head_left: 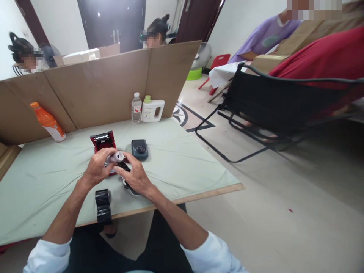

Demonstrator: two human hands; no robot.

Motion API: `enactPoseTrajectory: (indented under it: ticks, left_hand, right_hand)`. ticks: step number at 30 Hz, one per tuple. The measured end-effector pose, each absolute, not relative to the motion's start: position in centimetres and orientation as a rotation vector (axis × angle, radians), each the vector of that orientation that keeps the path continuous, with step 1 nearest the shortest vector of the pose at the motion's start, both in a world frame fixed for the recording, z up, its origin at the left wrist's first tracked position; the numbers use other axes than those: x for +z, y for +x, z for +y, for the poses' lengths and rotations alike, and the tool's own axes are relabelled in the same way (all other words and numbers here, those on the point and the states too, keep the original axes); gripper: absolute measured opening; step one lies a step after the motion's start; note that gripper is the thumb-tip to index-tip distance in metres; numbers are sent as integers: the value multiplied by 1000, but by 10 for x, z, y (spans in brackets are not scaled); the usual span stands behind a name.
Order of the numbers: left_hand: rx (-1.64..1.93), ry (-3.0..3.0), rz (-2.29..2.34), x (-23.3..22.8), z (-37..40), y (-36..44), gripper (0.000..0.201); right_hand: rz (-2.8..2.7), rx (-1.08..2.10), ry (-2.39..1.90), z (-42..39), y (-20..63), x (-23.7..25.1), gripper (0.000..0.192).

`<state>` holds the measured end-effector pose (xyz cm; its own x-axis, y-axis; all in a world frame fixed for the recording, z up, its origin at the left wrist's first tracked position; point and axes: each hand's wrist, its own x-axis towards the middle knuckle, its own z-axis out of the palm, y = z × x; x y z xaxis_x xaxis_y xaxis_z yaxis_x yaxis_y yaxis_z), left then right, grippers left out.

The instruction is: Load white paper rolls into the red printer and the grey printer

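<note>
At the left edge of the frame an orange bottle [47, 122] leans against the cardboard screen [113, 85]. Near the lower centre, a black clamp-like piece [102, 206] sits at the table's [184, 159] front edge. Just right of it, the left hand [96, 168] curls around one end of a small white roll [117, 156], fingers closed on it. The roll sits at mid-frame, above a red printer [102, 141] with its lid open. It looks light and stiff enough along its core, but the paper would likely crush or unwind if squeezed; the ends seem the safest hold. The right hand [137, 176] pinches the roll's other end, partly closed. Right of that lies a dark grey device [139, 149]; behind stand a clear bottle [136, 108] and a white jug [152, 110].
</note>
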<state>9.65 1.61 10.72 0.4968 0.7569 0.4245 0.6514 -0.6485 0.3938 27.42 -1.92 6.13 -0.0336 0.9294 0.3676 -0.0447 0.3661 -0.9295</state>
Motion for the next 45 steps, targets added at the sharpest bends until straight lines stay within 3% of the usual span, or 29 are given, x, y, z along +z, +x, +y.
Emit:
enactPoseTrajectory:
  ticks: [5,9,11,18,26,32,38,45]
  left_hand:
    - [916,2479,1090,114,-6,91,35]
    - [748,2261,846,131,-9,76,90]
    - [653,2139,776,138,-11,72,98]
    - [715,1967,759,142,-17,70,80]
    - [754,1981,704,154,-22,75,76]
    - [673,2197,747,167,-24,79,72]
    - [396,2586,922,185,-39,86,52]
    - [921,2062,688,149,-34,79,77]
  right_hand:
    - [-1108,1375,-727,-10,269,59,43]
    - [-1008,1695,-608,-9,272,57,45]
    - [-1017,1829,-547,-11,273,61,46]
    - [-1072,1970,-449,-16,273,72,50]
    - [-1062,2088,-399,-18,271,75,54]
    - [-1053,2048,-450,-18,267,74,54]
    - [-1257,1871,-590,-18,270,78,45]
    - [-1074,1961,-529,-26,268,82,59]
